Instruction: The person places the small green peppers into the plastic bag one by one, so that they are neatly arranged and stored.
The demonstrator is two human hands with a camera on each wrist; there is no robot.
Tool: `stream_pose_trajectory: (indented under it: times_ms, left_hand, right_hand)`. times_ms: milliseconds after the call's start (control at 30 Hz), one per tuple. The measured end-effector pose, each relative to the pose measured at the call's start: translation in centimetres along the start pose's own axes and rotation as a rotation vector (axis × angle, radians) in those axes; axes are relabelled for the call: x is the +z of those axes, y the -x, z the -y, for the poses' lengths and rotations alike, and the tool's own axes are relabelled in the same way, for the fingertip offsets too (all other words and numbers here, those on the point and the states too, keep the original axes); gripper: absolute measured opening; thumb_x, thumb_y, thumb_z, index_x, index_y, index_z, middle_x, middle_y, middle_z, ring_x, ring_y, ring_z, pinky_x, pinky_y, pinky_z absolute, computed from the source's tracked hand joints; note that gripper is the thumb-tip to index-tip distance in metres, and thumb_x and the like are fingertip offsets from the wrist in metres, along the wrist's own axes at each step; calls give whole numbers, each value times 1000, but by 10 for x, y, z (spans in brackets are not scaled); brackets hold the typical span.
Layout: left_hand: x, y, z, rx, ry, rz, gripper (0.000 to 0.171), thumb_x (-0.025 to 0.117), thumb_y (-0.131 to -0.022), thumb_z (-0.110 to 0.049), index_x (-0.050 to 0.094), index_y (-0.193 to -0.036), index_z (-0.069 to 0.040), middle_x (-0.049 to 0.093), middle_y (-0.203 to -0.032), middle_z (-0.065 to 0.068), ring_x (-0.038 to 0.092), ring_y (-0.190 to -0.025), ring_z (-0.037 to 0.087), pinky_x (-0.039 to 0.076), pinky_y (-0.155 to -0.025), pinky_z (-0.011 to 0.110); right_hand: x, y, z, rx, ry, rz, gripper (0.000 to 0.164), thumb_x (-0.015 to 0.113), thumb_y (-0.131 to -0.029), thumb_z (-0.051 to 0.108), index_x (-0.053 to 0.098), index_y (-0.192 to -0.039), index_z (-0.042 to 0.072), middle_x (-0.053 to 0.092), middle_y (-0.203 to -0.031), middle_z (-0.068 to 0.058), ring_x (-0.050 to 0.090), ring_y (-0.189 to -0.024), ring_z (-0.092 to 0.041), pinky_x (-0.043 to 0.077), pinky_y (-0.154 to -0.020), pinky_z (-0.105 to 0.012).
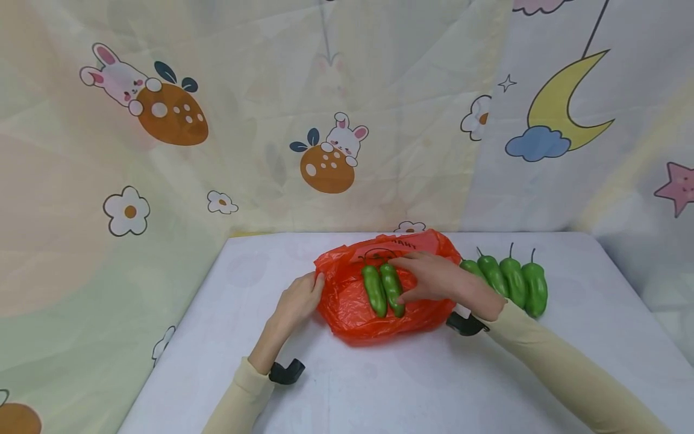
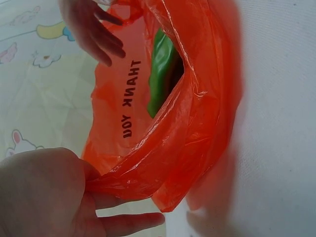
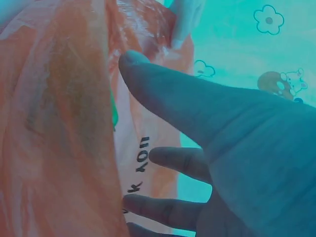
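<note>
A red plastic bag (image 1: 347, 313) lies with its mouth spread wide, and two green peppers (image 1: 375, 292) rest side by side inside it. My left hand (image 1: 298, 299) pinches the bag's left rim between thumb and fingers, as the left wrist view also shows. Over the bag's right part is my right hand (image 1: 428, 276), its fingers spread and holding nothing, close to the right-hand pepper. In the right wrist view the thumb and fingers of the right hand (image 3: 197, 133) stand apart, in front of the bag's printed wall (image 3: 148, 177).
Several green peppers (image 1: 535, 289) with stems lie in a row right of the bag, partly behind my right forearm. The white table (image 1: 379, 392) runs back to a patterned cloth (image 1: 260, 150) hanging behind it. A dark band (image 1: 287, 372) sits at each wrist.
</note>
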State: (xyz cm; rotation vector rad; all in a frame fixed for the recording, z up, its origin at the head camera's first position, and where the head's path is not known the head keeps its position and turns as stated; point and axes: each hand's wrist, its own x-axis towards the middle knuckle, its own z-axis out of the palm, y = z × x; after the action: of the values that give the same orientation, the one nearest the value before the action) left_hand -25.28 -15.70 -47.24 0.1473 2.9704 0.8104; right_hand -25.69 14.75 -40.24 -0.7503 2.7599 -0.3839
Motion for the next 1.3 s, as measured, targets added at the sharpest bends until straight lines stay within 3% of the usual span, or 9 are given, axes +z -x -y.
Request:
stream_pose_trajectory:
  times_ms: [367, 667, 900, 1300]
  left_hand:
    - [2, -1, 0, 5, 10, 2, 35, 38, -107, -38, 61, -95, -14, 55, -73, 2, 52, -67, 17, 44, -58, 29]
    - [2, -1, 0, -7, 23, 10, 34, 39, -107, -37, 62, -101, -13, 56, -75, 2, 53, -68, 17, 45, -60, 28]
    - [3, -1, -1, 3, 24, 4, 35, 38, -107, -37, 63, -101, -13, 55, -74, 2, 53, -68, 17, 45, -59, 28]
    - [2, -2, 0, -4, 26, 5, 35, 39, -107, -38, 63, -107, -13, 56, -76, 2, 54, -70, 17, 47, -61, 28]
  right_hand:
    - [-12, 19, -2, -19, -37, -38, 87, 83, -78, 49, 46, -150, 17, 45, -154, -14, 40, -141, -41, 47, -100, -63]
    - [-14, 31, -4, -27, -77, -68, 87, 82, -79, 47, 45, -151, 18, 44, -154, -15, 38, -142, -41, 48, -99, -62]
    - [-19, 43, -11, -10, -110, -102, 90, 84, -76, 51, 44, -152, 23, 45, -153, -13, 39, -140, -39, 53, -94, -58]
    - [-27, 58, -18, 27, -122, -124, 89, 83, -76, 52, 45, -151, 23, 43, -153, -17, 38, -138, -44, 55, -87, -60]
